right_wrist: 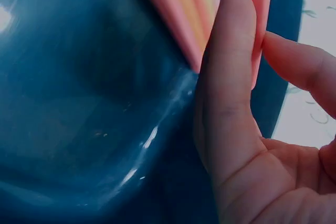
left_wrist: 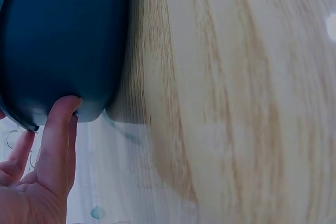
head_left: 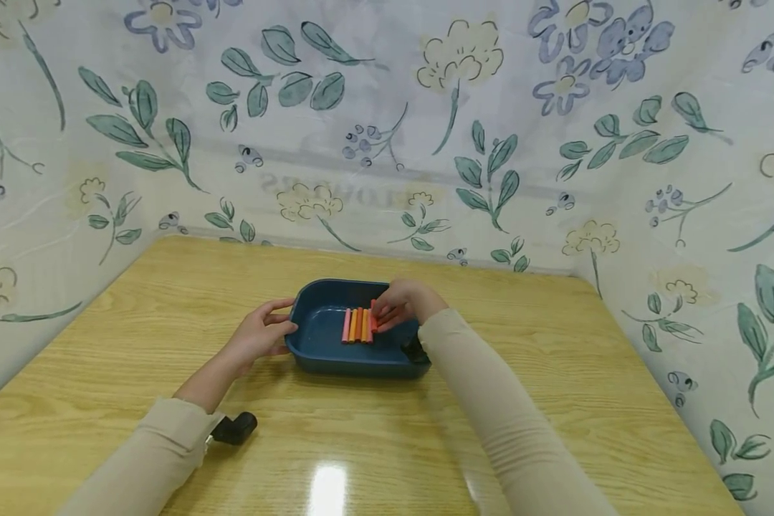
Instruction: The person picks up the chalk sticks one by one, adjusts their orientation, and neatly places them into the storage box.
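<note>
A dark blue basin (head_left: 361,367) sits on the wooden table. Inside it, several chalk sticks (head_left: 357,326) in pink, orange and yellow lie side by side in a row. My right hand (head_left: 403,304) reaches into the basin and pinches a red-pink chalk stick (right_wrist: 256,3) between thumb and finger, at the right end of the row. At the basin's left end my left hand (head_left: 264,331) holds its wall and rim. In the left wrist view, one finger (left_wrist: 55,145) presses the outer wall.
Dark wrist devices show at the left cuff (head_left: 234,428) and beside the right wrist (head_left: 416,350). The light wooden table (head_left: 542,401) extends around the basin. A flower-patterned sheet (head_left: 387,136) rises behind the table and along both sides.
</note>
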Action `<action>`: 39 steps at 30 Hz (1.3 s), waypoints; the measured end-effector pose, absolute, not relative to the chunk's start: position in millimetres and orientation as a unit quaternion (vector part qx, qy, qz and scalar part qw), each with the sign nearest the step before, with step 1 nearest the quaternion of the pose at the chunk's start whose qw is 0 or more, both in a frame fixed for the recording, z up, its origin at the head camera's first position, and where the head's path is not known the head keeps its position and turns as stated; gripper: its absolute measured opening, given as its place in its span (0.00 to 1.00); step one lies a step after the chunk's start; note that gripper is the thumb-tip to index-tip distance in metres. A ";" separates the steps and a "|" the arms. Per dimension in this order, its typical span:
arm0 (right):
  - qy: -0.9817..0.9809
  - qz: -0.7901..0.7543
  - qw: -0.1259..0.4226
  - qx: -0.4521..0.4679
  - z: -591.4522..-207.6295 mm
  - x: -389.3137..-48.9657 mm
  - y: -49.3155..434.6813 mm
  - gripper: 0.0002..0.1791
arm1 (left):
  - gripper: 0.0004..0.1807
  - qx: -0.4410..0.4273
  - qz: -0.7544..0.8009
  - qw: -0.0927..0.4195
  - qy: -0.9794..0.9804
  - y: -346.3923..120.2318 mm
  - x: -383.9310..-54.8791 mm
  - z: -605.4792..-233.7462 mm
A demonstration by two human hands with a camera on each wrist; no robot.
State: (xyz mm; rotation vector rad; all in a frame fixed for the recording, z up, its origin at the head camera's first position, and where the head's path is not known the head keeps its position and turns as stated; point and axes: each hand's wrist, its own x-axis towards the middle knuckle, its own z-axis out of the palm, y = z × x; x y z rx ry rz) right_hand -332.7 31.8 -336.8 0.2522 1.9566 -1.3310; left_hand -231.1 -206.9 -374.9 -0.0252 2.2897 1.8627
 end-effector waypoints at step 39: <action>0.722 -0.624 0.295 0.047 -307.1 -329.8 38.5 0.23 | 0.31 -0.004 0.629 0.095 0.772 -206.0 -231.7 -375.3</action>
